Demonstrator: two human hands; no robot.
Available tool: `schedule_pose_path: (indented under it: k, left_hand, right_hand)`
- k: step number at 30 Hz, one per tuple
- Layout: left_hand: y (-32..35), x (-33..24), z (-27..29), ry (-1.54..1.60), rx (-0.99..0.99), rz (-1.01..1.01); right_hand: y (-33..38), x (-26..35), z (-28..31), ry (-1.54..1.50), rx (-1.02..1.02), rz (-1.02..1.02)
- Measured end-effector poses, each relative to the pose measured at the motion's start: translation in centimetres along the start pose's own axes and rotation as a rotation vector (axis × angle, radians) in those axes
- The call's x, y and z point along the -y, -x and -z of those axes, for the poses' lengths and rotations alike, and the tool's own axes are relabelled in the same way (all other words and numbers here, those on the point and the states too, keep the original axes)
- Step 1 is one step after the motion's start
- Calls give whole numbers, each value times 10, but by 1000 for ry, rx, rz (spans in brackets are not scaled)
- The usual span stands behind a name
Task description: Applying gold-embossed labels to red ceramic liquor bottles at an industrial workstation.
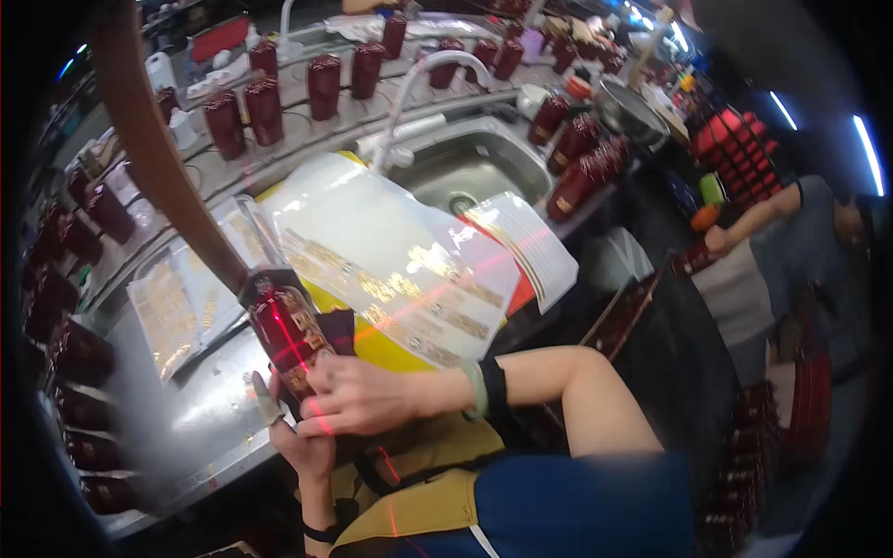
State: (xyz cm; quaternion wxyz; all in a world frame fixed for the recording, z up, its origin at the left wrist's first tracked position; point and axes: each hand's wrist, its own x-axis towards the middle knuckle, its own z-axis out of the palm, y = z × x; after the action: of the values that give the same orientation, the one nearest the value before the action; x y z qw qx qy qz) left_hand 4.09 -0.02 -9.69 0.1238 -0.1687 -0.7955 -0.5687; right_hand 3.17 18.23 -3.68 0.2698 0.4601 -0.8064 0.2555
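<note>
A glossy dark red bottle (pixel 281 327) with gold lettering tilts over the front of the metal worktop, its far end meeting a long brown wooden bar (pixel 167 158). My left hand (pixel 302 445) grips its near end from below, with a pale finger cot on one raised finger. Curled against the bottle's lettered side is my right hand (pixel 358 395), which partly covers the lower end; whether it pinches a small piece there is hidden. Beyond my hands lie clear sheets with gold transfers (pixel 400 279), resting on a yellow sheet (pixel 381 344).
More gold-printed sheets (pixel 167 302) lie at the left. A sink (pixel 484 172) with a white curved tap (pixel 405 93) is set behind the sheets. Several dark red bottles (pixel 265 110) stand along the back and left. At the right, a co-worker (pixel 791 251) handles a dark red piece.
</note>
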Motion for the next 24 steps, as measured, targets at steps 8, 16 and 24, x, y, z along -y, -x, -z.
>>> schedule_pose_path:
  k: [8, 16, 24]
  left_hand:
    - [0, -17, 0, 12, -90, 52]
    - [-6, -2, -3, -116, -17, -45]
    - [-8, -16, 0, -152, -68, -69]
  right_hand:
    - [-1, -4, 1, -40, -10, -75]
    - [8, -33, 7, 112, -202, -204]
    - [12, -43, 5, 171, -291, -302]
